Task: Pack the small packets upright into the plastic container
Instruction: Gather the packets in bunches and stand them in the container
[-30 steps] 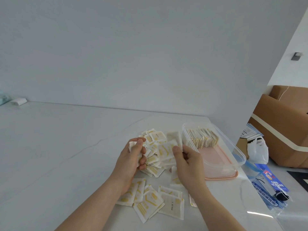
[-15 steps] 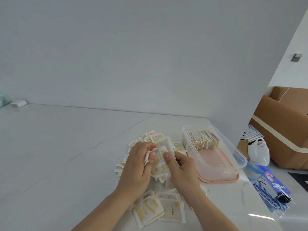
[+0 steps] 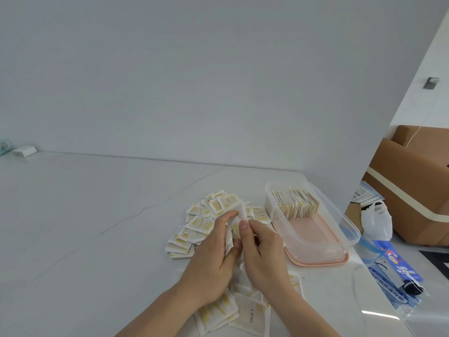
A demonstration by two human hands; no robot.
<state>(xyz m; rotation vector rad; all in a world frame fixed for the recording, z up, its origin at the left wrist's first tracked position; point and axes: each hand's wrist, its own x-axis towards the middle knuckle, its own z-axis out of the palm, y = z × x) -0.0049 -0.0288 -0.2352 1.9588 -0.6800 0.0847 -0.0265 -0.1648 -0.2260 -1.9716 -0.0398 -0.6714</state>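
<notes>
The plastic container (image 3: 313, 224) sits on the white counter (image 3: 85, 215), with a row of packets (image 3: 295, 206) standing upright at its far end and its pink bottom bare at the near end. Just left of the container, the left hand (image 3: 213, 259) and right hand (image 3: 263, 254) meet over a loose pile of packets (image 3: 201, 224), the fingers (image 3: 224, 218) of both closed on a small bunch of packets (image 3: 234, 226) held between them. More loose packets lie flat on the counter under the wrists, nearer than the container.
</notes>
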